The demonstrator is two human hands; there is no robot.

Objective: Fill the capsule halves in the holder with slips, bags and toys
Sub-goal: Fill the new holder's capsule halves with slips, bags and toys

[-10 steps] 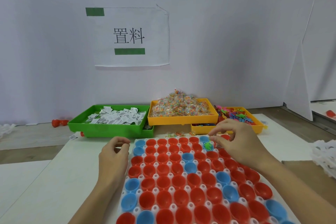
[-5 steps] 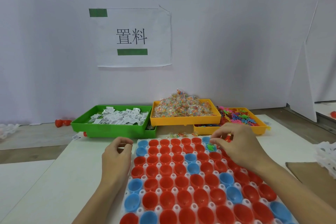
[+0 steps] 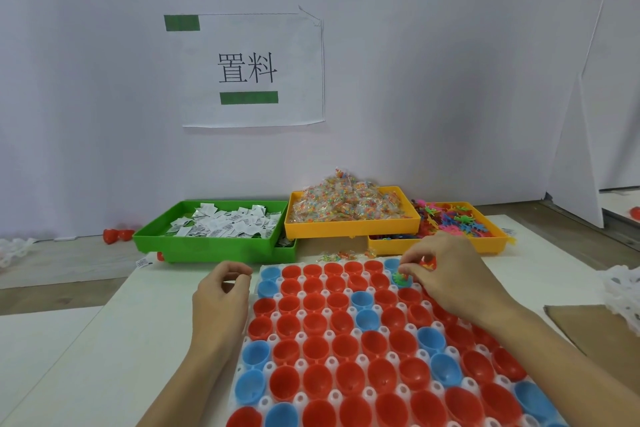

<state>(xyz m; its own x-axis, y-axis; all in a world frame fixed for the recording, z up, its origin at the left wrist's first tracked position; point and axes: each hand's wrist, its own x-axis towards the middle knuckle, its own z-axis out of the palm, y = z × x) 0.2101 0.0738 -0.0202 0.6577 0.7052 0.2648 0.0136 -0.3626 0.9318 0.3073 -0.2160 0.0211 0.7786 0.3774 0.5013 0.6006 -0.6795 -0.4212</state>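
White paper lines the back wall, a printed sign (image 3: 252, 69) taped above the bins, and down on the pale tabletop (image 3: 104, 357) the holder (image 3: 301, 315) is the landmark for everything else. Its wells carry red and blue capsule halves (image 3: 313, 305), open side up, so each one takes a drop from above. Nearly all look empty.

Beyond the holder's far edge sit the supplies, within easy reach: the green tray (image 3: 214, 248) of slips (image 3: 221, 224) off the far-left corner, an orange tray (image 3: 349, 227) heaped with bags (image 3: 346, 203) straight behind, and a second orange tray (image 3: 485, 243) of toys (image 3: 450, 217) behind the far-right corner. A few loose bags (image 3: 341, 256) lie just off the far edge.

Over the far-right corner, the right hand (image 3: 450, 277) curls its fingertips around small bright pieces, seemingly toys, and a green toy (image 3: 401, 277) sits in a blue half right below them, apparently just seated or being seated. Whether the fingers touch it is hard to tell.

At the far-left edge, the left hand (image 3: 220, 291) rests on the table beside the holder, fingers curled towards the thumb; whether they pinch anything cannot be made out. It likely steadies things or waits its turn.
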